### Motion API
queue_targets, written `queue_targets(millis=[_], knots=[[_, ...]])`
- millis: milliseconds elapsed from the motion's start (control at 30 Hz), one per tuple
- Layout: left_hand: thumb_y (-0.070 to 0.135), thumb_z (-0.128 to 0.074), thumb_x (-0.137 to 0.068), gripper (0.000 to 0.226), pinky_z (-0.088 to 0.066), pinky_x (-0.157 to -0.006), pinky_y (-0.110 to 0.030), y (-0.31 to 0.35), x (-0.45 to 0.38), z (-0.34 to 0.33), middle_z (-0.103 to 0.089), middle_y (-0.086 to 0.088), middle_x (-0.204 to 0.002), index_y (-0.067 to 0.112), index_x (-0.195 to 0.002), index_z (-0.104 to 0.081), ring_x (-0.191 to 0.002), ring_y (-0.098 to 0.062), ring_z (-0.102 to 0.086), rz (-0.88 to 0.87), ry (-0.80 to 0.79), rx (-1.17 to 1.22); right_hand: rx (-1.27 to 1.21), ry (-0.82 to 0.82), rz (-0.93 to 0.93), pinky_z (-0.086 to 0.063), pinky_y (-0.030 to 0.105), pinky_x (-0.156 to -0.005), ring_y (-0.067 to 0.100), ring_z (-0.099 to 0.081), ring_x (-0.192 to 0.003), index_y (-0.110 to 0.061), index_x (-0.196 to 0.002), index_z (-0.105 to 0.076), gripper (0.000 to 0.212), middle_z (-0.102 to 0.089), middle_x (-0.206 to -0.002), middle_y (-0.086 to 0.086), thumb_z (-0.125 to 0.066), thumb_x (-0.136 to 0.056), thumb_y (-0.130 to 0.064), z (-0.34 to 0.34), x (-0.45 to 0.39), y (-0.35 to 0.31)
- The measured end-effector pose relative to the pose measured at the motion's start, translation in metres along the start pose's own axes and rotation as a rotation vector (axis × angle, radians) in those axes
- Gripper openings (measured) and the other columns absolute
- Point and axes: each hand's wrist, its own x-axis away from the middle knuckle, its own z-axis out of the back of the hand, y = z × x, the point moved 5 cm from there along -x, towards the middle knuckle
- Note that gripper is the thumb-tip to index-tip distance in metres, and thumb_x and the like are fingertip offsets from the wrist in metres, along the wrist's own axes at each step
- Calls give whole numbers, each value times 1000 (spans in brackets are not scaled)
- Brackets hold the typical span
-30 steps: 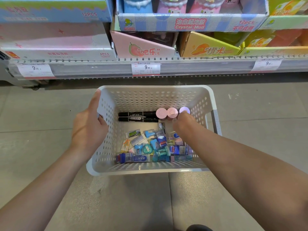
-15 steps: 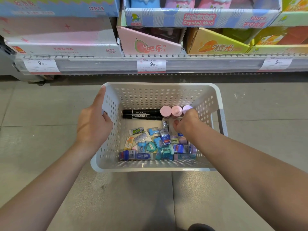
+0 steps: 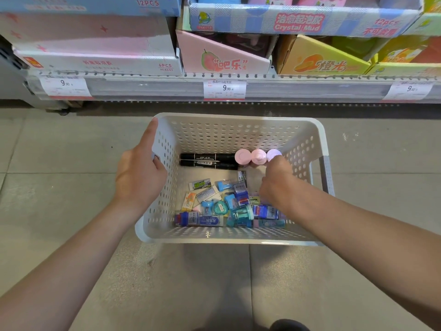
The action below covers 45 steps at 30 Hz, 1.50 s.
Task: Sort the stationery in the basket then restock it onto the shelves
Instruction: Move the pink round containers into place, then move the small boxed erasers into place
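Both forearms reach forward from the bottom corners toward a white perforated basket that sits on the grey tiled floor. The left hand grips the basket's left wall, thumb stretched along the outside of the rim and fingers curled over the edge to the inside. The right hand is down inside the basket on the right side, back of the hand up, fingers bent downward; whether they hold anything cannot be told, since the fingertips are hidden.

In the near half of the basket lies a loose heap of erasers and sharpeners, mostly blue and teal. Past the heap, two black markers lie side by side. Just right of them stand three round caps, two pink and one lilac, the lilac one just beside the right hand's knuckles.

Beyond the basket runs a shelf with price tags, with display boxes above.
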Motion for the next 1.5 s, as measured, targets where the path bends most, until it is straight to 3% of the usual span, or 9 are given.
queue_targets(millis=[67,167,267,367,567,700,967,1333,1500], knots=[[-4,-42,-89,73,-28,-45,-30,-1,0,0,-36,-3,-54,27,-152,-23,-47,-16,-33,5,1,15,219,-112,140,-40,32,-71,16,-38,-62,-16,-91,-40,16,-46,-78,4,-29,-100,-21,-7,0,3],[-4,-42,-89,72,-28,-47,-31,-3,-1,-2,-34,-1,-53,28,-151,-23,-47,-15,-32,8,-2,38,620,-313,426,-38,22,-56,11,-43,-57,-10,-79,-54,18,-50,-70,1,-46,-95,-12,-25,7,2],[-4,-42,-90,72,-27,-45,-29,-4,-2,-3,-34,-1,-54,28,-151,-23,-47,-14,-32,8,-8,45,1144,-543,731,-50,27,-73,16,-59,-78,-3,-98,-66,17,-61,-81,-1,-52,-89,-3,-51,11,12],[-3,-42,-90,72,-25,-44,-27,-3,-2,-2,-35,-1,-54,28,-151,-22,-47,-13,-32,11,-8,36,1552,-677,959,-47,23,-84,19,-63,-98,-7,-104,-70,24,-69,-104,5,-54,-87,-1,-71,10,29],[-5,-41,-89,74,-27,-45,-30,-2,0,-1,-31,-1,-54,29,-151,-22,-47,-14,-31,11,-8,34,1879,-925,1056,-43,21,-85,16,-62,-104,-13,-111,-70,25,-69,-112,1,-60,-88,-10,-94,24,65],[-3,-40,-89,74,-30,-47,-33,-3,0,-2,-34,-2,-56,33,-151,-21,-50,-15,-33,33,-3,32,2277,-870,1388,-43,34,-91,22,-58,-106,-15,-105,-67,21,-62,-112,2,-60,-86,-13,-103,28,94],[-1,-40,-91,73,-36,-52,-36,-1,1,-1,-42,-7,-63,34,-151,-20,-53,-17,-37,57,-6,3,2399,-734,1547,-32,41,-108,28,-44,-126,-10,-127,-54,39,-45,-139,12,-58,-88,-14,-98,25,102],[-1,-40,-91,73,-36,-48,-36,-2,0,-2,-47,-12,-66,32,-152,-19,-53,-18,-38,42,-16,12,2334,-665,1269,-24,45,-114,31,-31,-134,-4,-135,-45,54,-36,-144,16,-62,-86,-19,-88,16,97],[-3,-41,-90,73,-31,-47,-33,0,1,-1,-37,-3,-56,30,-152,-21,-50,-15,-35,40,-4,1,2250,-779,1235,-26,41,-106,26,-46,-117,-15,-111,-64,23,-56,-121,7,-59,-88,-19,-86,19,95]])
